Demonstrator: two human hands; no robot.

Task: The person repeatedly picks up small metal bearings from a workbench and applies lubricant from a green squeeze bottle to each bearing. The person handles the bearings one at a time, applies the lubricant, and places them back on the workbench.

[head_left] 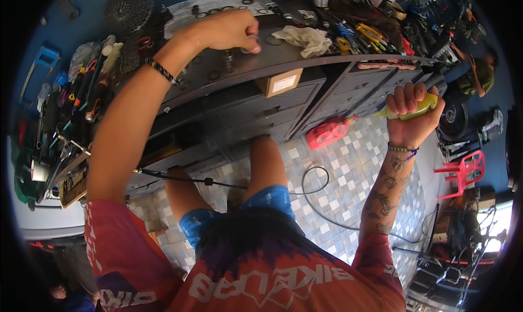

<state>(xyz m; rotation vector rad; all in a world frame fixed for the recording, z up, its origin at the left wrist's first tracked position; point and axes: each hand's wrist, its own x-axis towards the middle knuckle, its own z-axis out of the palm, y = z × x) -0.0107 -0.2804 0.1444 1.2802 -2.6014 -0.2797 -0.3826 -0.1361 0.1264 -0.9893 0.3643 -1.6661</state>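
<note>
Over the workbench (261, 61) my left hand (231, 30) is closed in a pinch, knuckles up. A small grey part, perhaps a ring, shows at its fingertips; its kind is not clear. Beside it on the bench stands a small metal cylindrical part (229, 60), and a thin dark ring (274, 40) lies to the right. Raised well out to the right, away from the bench, my right hand (411, 113) is wrapped round a yellow-green squeeze bottle (424, 106). The bottle's narrow nozzle points left.
A crumpled whitish rag (308, 40) and several pliers (370, 34) lie further right on the bench. A small cardboard box (280, 82) sits at its front edge. On the tiled floor are a red container (328, 132) and a black hose (338, 223); a red chair (463, 170) and another person (479, 75) are farther right.
</note>
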